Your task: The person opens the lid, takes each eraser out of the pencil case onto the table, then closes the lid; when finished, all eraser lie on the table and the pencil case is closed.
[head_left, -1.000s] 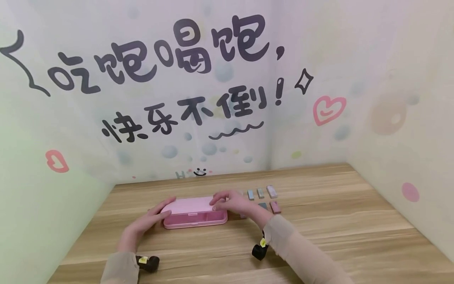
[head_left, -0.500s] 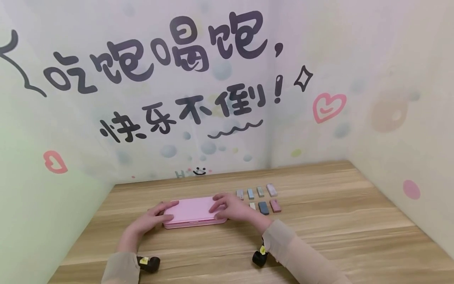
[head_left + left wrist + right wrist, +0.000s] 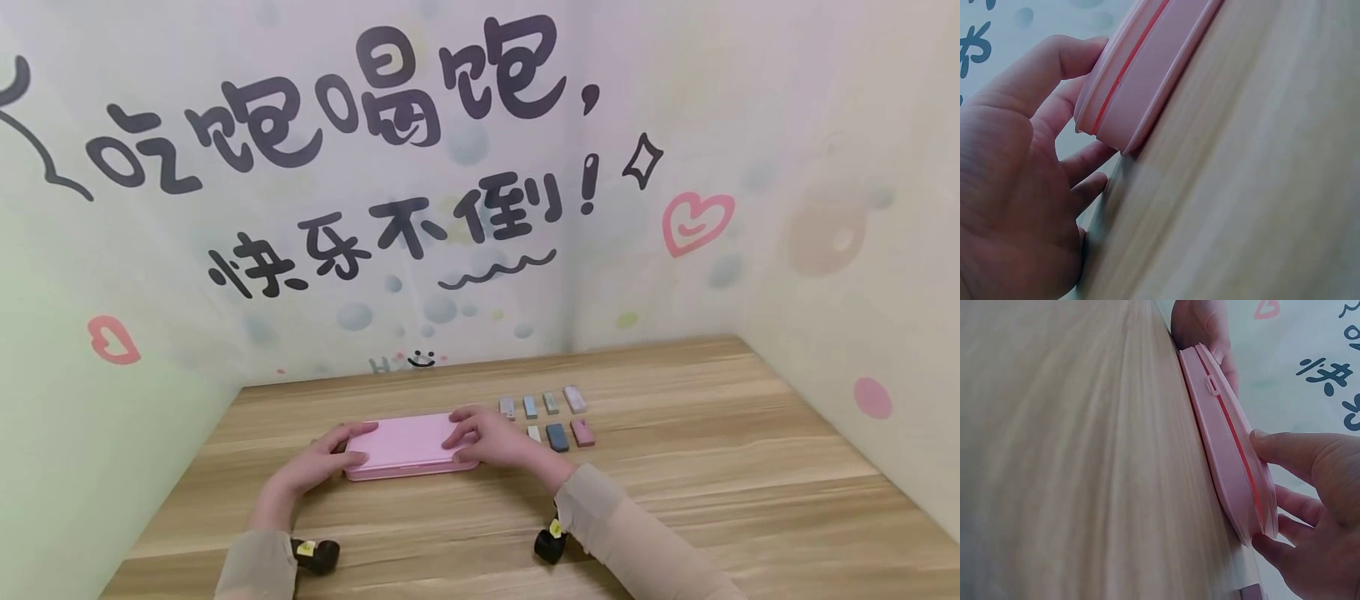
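A pink pencil case [image 3: 411, 443] lies flat on the wooden table, its lid down over the base. My left hand [image 3: 318, 460] holds its left end, thumb and index finger spread on the lid; in the left wrist view, the other fingers reach past the end of the case. At the right end, my right hand [image 3: 497, 439] holds the case with bent fingers, its thumb on the lid's near side. A red line [image 3: 1240, 431] runs between lid and base in the right wrist view, beside a small front clasp [image 3: 1212, 385]. The inside is hidden.
Right of the case, several small eraser-like blocks stand in two rows, among them a dark blue block [image 3: 557, 437], a pink block [image 3: 582, 432] and a pale lilac block [image 3: 574, 399]. A printed wall cloth [image 3: 480, 317] rises behind the wooden table [image 3: 675, 467].
The lid has come down from partly raised, covering the pink compartments seen a second ago. Both hands went down with it and have barely moved in the last half second.
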### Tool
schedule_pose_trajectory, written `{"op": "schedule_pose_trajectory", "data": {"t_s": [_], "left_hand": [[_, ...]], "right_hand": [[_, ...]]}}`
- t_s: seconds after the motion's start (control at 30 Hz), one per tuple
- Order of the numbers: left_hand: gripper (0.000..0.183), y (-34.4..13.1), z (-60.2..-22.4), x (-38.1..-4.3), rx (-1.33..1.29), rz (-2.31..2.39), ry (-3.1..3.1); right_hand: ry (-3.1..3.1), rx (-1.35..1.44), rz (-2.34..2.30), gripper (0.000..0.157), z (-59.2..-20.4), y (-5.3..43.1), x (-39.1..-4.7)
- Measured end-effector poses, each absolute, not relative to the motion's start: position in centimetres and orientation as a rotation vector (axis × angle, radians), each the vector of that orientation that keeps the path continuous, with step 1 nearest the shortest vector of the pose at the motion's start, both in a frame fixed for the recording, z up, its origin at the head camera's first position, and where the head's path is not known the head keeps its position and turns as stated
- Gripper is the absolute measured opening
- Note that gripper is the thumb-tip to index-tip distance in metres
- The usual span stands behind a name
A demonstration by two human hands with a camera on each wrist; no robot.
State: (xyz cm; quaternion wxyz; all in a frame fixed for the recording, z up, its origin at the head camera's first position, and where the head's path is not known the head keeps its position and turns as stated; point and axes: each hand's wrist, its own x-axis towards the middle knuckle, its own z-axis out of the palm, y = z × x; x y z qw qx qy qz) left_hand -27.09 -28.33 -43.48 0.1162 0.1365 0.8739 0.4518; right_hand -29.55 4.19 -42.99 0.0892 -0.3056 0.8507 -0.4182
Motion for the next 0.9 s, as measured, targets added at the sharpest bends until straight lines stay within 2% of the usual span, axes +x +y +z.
{"op": "schedule_pose_trajectory", "data": {"t_s": [0.47,0.73,0.9], "left_hand": [[0.057,-28.52,-43.46,-27.2,0.452,1.287,2.577],[0.069,-28.91,-43.96,-27.16,0.488,1.276,2.589],[0.071,-28.77,-43.92,-27.22,0.491,1.243,2.624]], "right_hand": [[2.541,-0.91,-1.219,0.012,-43.07,4.21,-29.43],[2.539,-0.908,-1.222,0.013,-42.98,4.09,-29.48],[2.543,-0.919,-1.23,0.016,-43.0,4.31,-29.54]]}}
